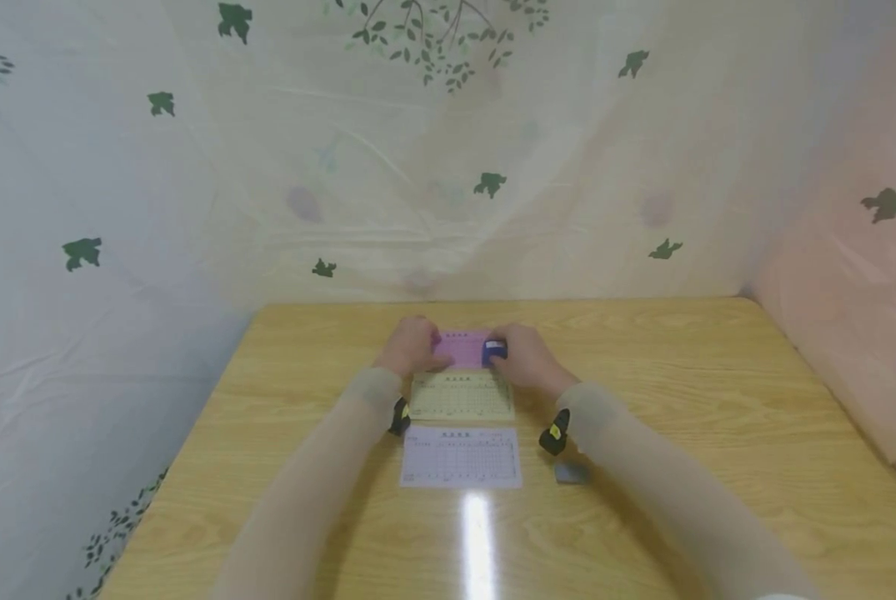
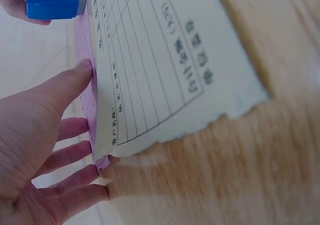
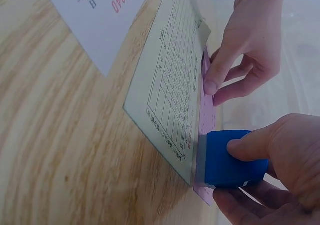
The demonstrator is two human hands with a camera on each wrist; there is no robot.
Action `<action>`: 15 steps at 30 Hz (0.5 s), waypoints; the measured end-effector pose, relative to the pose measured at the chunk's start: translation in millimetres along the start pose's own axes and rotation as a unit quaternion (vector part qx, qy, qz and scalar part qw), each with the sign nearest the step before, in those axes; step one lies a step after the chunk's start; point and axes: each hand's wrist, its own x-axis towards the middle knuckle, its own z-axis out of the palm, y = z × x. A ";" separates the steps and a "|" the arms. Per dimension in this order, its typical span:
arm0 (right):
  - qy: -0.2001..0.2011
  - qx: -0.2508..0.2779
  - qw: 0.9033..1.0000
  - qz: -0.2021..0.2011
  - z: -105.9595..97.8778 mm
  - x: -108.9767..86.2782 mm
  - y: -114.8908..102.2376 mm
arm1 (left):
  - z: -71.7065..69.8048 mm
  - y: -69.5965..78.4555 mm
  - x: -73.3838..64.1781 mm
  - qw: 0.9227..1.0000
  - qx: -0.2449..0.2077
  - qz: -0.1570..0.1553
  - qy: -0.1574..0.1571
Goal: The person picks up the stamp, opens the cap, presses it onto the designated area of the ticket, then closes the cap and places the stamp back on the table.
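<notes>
A pink printed form slip [image 1: 460, 348] lies at the far end of a column of three slips. My right hand [image 1: 526, 357] grips a blue stamp [image 3: 235, 159] between thumb and fingers, its grey base down on the right part of the pink slip. At the slip's left end my left hand [image 1: 412, 343] rests with its thumb on the paper and its other fingers extended along the edge. A cream form slip [image 1: 463, 396] lies just nearer to me, its left edge torn and ragged in the left wrist view.
Closest to me lies a white form slip [image 1: 460, 458]. A small grey block [image 1: 571, 473] sits right of it, near the right wrist's black camera [image 1: 555, 433]. The wooden table [image 1: 643, 350] ends at a leaf-patterned curtain [image 1: 387, 208] behind.
</notes>
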 end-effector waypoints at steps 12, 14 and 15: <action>-0.024 -0.026 0.999 -0.002 -0.9 1.8 -1.3 | -0.2 1.8 -1.2 1.000 0.001 -0.003 0.004; -0.030 -0.035 0.999 -0.001 -0.5 3.2 -1.6 | 0.3 0.7 -1.1 1.000 -0.001 -0.004 0.005; -0.034 -0.039 0.999 0.000 -0.5 3.8 -2.1 | 0.5 0.1 -1.3 1.000 -0.003 -0.004 0.005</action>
